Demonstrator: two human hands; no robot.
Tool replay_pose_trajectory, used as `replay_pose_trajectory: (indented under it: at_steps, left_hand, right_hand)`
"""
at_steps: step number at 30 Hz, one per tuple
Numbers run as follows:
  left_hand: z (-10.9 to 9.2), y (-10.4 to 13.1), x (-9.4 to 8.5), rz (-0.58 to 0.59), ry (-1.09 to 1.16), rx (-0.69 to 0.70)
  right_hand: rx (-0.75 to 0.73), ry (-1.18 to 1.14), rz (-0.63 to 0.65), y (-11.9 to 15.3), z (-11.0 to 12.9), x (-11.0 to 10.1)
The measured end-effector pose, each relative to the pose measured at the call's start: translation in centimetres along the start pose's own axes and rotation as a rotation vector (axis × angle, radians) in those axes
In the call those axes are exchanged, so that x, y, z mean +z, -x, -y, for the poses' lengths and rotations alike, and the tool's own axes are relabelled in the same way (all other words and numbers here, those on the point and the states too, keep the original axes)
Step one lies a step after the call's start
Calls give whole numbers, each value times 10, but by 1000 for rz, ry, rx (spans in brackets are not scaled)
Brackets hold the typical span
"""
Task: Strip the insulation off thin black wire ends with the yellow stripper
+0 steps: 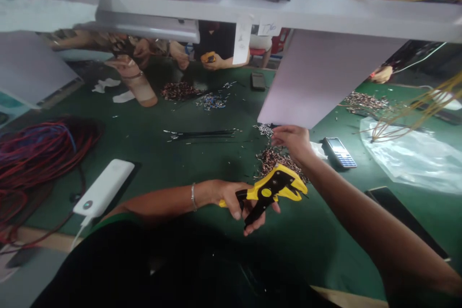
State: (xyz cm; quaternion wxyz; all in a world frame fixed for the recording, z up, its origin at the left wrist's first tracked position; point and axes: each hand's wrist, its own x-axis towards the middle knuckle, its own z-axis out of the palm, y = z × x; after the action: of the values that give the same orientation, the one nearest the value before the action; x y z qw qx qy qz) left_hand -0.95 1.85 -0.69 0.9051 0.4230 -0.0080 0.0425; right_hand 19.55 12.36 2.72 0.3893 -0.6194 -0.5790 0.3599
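My left hand [236, 202] is wrapped round the handles of a yellow and black wire stripper [270, 190], whose jaws point right. Farther forward, my right hand [292, 139] reaches to a small pile of silvery terminals [265, 129], thumb and fingers pinched together. Whatever lies between those fingertips is too small to make out. Just below that hand, partly behind the stripper, spreads a heap of short brown and copper-coloured pieces [274, 160]. A bundle of thin black wires [205, 134] with bare-looking ends lies on the green table [151, 154] to the left.
Red and blue cable coils [39, 154] and a white power bank [104, 187] lie at left. A keypad phone [340, 152], plastic bag [407, 149] and dark flat object [404, 219] are at right. A pale panel [325, 72] hangs below the shelf [325, 14]. Co-workers' hands [214, 61] appear opposite.
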Motion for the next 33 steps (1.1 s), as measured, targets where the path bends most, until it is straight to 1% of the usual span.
replay_pose_trajectory:
  at_steps: [3, 5, 7, 12, 15, 17, 22, 27, 30, 32, 33]
  left_hand:
    - [-1, 0, -1, 16, 9, -14]
    - [-2, 0, -1, 34, 28, -7]
    - [-3, 0, -1, 56, 35, -8]
    - [-6, 1, 2, 107, -15, -18]
    - [-8, 1, 3, 132, -16, -47]
    - [-10, 1, 3, 144, -14, -62]
    - [-14, -1, 4, 98, -57, -43]
    - [-18, -1, 7, 107, -88, -67]
    - [-19, -1, 7, 113, -65, -82]
    - [-19, 0, 7, 120, -56, -82]
    - [-18, 0, 6, 123, -51, -80]
  right_hand:
    - [-51, 183, 19, -30, -4, 15]
    - [-115, 293, 84, -36, -3, 27]
    - [-217, 388, 196, -34, 2, 41]
    - [-486, 587, 487, -19, 17, 79]
    - [-595, 688, 625, -16, 20, 98]
    - [-644, 742, 682, -17, 21, 108]
    - [-748, 808, 725, -26, 27, 129]
    - [-810, 862, 753, -27, 31, 139]
    - [-807, 891, 733, -24, 34, 139]
    - [-788, 897, 686, -24, 41, 132]
    - [-772, 898, 652, -25, 45, 125]
